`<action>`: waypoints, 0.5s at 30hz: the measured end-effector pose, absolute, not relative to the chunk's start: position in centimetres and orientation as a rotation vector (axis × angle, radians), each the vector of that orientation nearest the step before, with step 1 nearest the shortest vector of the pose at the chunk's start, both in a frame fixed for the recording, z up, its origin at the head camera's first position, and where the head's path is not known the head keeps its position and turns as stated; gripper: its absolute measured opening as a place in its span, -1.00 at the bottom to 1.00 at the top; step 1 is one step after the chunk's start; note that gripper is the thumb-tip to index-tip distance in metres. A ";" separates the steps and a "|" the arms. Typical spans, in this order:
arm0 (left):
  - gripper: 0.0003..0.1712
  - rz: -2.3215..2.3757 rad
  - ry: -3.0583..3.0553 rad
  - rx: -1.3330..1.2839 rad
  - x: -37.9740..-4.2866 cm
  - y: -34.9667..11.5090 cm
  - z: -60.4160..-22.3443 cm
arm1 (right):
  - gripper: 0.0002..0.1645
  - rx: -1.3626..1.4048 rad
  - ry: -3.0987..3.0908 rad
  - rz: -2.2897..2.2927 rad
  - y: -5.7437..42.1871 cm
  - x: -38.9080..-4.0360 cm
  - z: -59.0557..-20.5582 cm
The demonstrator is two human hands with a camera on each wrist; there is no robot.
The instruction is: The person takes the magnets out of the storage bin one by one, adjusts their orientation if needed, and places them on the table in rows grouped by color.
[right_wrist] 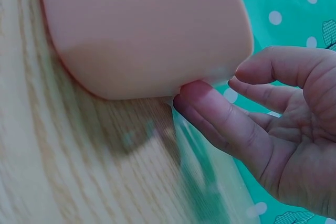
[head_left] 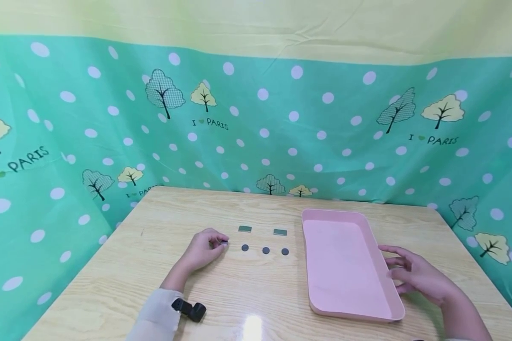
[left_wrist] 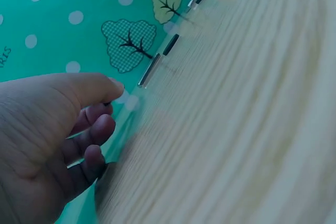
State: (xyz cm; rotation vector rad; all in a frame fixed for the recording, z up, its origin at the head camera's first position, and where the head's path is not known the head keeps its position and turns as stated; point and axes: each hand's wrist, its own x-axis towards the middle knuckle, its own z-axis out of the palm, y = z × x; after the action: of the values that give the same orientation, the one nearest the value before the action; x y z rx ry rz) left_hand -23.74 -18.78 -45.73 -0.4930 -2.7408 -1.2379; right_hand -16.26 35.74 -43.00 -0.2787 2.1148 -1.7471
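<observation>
My left hand is low over the table at the left end of a row of three dark round discs. Thumb and forefinger pinch a small dark disc, mostly hidden by the fingertips. Behind the row lie two small dark green rectangular pieces, a left one and a right one. To their right stands a shallow pink tray with nothing in it. My right hand is at the tray's right side, its loosely bent fingertips against the outer wall.
The light wood table reaches back to a green dotted curtain, which also runs along both sides. A black strap with a small device is on the left wrist.
</observation>
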 end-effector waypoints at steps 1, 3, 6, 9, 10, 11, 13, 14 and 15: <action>-0.84 -1.224 -2.743 -0.497 -23.8 -18.8 -45.8 | -0.29 -0.269 2.114 -1.744 35.7 -16.2 -43.0; -0.85 -1.188 -2.745 -0.508 -23.9 -18.7 -46.0 | -0.29 -0.261 2.108 -1.744 35.8 -16.2 -43.1; -0.85 -1.150 -2.756 -0.511 -23.9 -18.6 -46.2 | -0.29 -0.249 2.093 -1.745 35.8 -16.2 -43.2; -0.85 -1.127 -2.760 -0.510 -24.0 -18.7 -46.3 | -0.34 -0.287 2.073 -1.763 35.9 -16.3 -43.2; -0.85 -1.122 -2.760 -0.513 -24.0 -18.7 -46.4 | -0.36 -0.300 2.067 -1.767 35.9 -16.3 -43.2; -0.85 -1.117 -2.759 -0.517 -24.1 -18.7 -46.5 | -0.37 -0.312 2.060 -1.772 36.0 -16.4 -43.2; -0.85 -1.107 -2.758 -0.522 -24.1 -18.7 -46.6 | -0.37 -0.329 2.055 -1.777 36.0 -16.4 -43.1; -0.85 -1.103 -2.757 -0.524 -24.2 -18.7 -46.7 | -0.37 -0.329 2.055 -1.777 36.0 -16.4 -43.1; -0.85 -1.099 -2.759 -0.524 -24.2 -18.7 -46.7 | -0.36 -0.328 2.056 -1.778 36.0 -16.4 -43.1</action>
State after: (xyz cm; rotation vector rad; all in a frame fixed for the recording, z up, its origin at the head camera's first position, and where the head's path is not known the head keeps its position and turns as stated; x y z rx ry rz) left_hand -24.18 -18.67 -46.72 -0.5240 -2.7589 -1.0991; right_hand -16.39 36.02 -43.08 -0.3282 2.0557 -1.7777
